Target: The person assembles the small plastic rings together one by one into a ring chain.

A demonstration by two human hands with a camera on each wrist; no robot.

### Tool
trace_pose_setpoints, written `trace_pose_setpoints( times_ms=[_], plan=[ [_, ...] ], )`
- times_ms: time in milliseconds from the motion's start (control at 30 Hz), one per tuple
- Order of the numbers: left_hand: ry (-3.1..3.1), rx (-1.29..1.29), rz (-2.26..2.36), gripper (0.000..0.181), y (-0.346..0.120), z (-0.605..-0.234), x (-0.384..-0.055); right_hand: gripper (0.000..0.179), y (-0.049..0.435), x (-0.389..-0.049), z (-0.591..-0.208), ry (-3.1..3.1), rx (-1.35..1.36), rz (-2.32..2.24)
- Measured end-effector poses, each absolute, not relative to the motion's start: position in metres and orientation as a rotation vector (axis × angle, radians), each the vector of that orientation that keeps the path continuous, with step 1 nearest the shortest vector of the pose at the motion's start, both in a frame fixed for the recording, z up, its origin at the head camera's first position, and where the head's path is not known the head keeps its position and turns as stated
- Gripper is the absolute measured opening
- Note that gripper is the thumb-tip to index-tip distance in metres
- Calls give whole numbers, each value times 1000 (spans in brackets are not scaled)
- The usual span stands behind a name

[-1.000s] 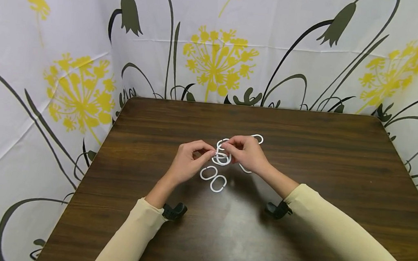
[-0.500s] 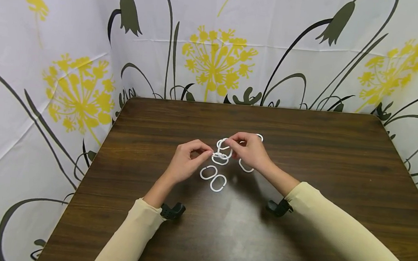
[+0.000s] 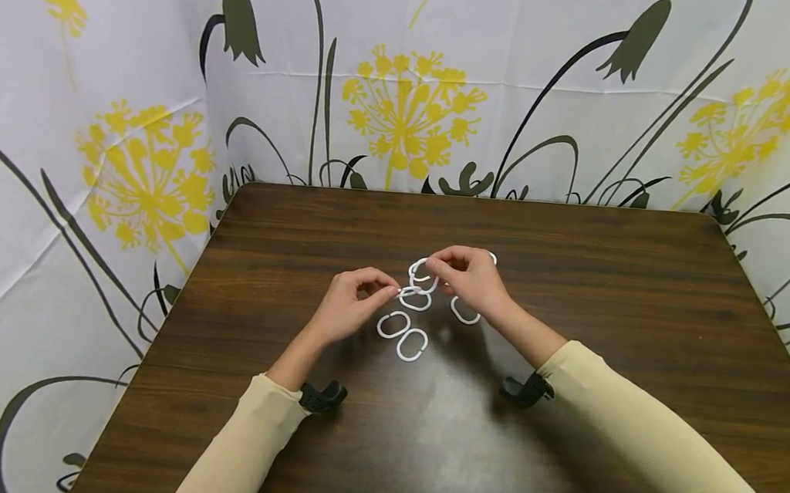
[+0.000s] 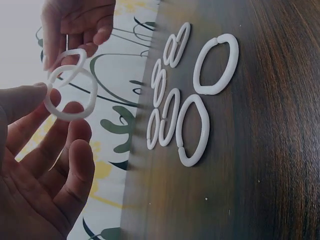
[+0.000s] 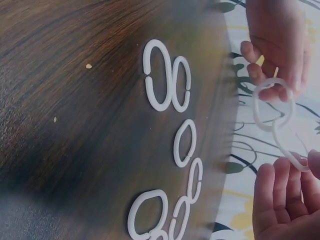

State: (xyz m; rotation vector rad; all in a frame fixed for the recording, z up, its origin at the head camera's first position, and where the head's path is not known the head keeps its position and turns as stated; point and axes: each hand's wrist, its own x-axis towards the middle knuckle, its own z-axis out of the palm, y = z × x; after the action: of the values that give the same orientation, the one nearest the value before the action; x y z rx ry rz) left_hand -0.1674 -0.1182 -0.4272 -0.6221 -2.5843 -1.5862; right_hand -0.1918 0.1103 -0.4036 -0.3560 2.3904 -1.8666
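Note:
In the head view my left hand (image 3: 354, 305) and right hand (image 3: 473, 280) are raised over the middle of the table. Thumb and fingertips of the left hand pinch a white plastic shower curtain ring (image 4: 94, 95), its other fingers loosely bent. A second white ring (image 5: 287, 152) is pinched by the right hand. Between the hands the two rings pass through each other, linked like a chain. Below, several more oval rings lie on the wood, among them one ring (image 4: 203, 125) touching no hand and another (image 4: 197, 75) beside it, each with a small gap in its band.
The dark wood table (image 3: 607, 294) reaches back to a white curtain (image 3: 524, 24) printed with yellow and grey flowers. One ring (image 3: 494, 258) is partly hidden behind the right hand. A black wrist camera (image 3: 323, 397) sits under the left forearm, another (image 3: 525, 391) under the right.
Both hands have drawn slightly apart, the right one up and away. The linked rings, earlier bunched together, now stretch out between them. The rings on the table stay put.

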Motion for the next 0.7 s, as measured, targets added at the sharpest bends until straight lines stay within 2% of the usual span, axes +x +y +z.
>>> trace_pose_setpoints(
  times_ms=[367, 600, 700],
  plan=[
    [-2630, -580, -1674, 15, -119, -430, -169, 21, 105, -193, -403, 2168, -277, -2054],
    [-2567, -522, -1749, 20, -107, -396, -154, 25, 103, -193, -402, 2063, -262, -2074],
    [-2522, -458, -1808, 19, -105, -393, -155, 24, 103, -193, -403, 2046, -252, -2085]
  ],
)
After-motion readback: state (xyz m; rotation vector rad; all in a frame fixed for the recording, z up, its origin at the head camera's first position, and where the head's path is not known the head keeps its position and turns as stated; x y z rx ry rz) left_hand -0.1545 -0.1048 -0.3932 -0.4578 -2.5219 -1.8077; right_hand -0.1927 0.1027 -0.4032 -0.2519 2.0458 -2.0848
